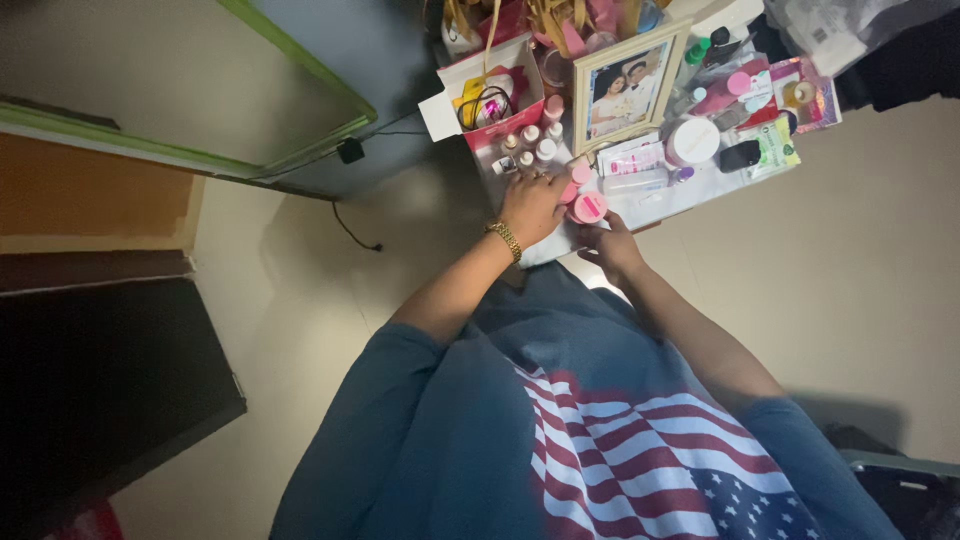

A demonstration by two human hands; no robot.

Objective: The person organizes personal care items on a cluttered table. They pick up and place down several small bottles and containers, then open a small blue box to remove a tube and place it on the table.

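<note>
Your left hand (532,205) and right hand (607,243) pinch a pink-capped jar (589,207) between them at the near edge of the crowded table (655,203). A slipped grip could topple the small bottles (535,142) just beyond.

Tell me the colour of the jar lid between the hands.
Pink: the jar lid shows best, and only, in the head view.

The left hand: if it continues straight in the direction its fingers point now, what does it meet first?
Probably the row of small white-capped bottles just beyond the left hand, in front of the pink box. Depth is unclear from this head view.
</note>
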